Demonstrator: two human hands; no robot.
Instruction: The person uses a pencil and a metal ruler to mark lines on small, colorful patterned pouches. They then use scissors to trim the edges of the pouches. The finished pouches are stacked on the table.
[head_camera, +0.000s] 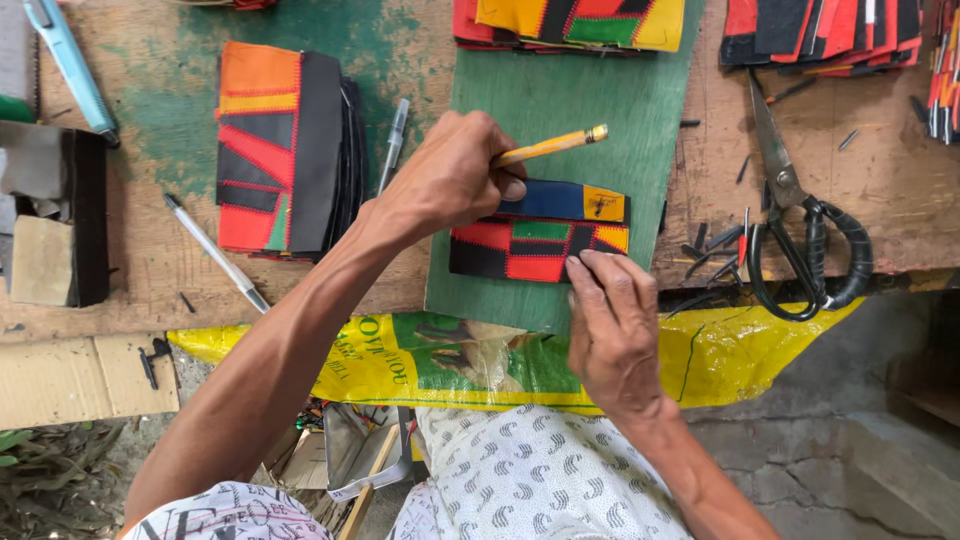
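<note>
Left hand (455, 180): clenched round a yellow pencil (552, 146), tip down on the patchwork strip, eraser end pointing to 2 o'clock.

Right hand (612, 320): flat, fingers spread, grasping nothing, fingertips pinning the near edge of the patchwork strip (540, 235).

Patchwork strip: red, green, black and orange panels with a blue and yellow band on its far side; lies on a green board (560, 100) at the middle of the counter (150, 270).

At 9 o'clock of the hands: a stack of finished patchwork pieces (285, 150), a clear pen (393, 143) just beside it, a white pen (215, 252) nearer the counter edge.

At 3 o'clock: black-handled scissors (800, 220) among dark offcuts.

At 12 and 1 o'clock: further piles of coloured pieces (570, 22).

At 6 o'clock: a yellow printed sack (420, 365) hanging below the counter edge.

Risk, as judged: the strip is held only by fingertips on one edge, so pencil pressure could skew it and spoil the line; the strip sits near the board's near edge, and a slide that way could drop it off the counter.
</note>
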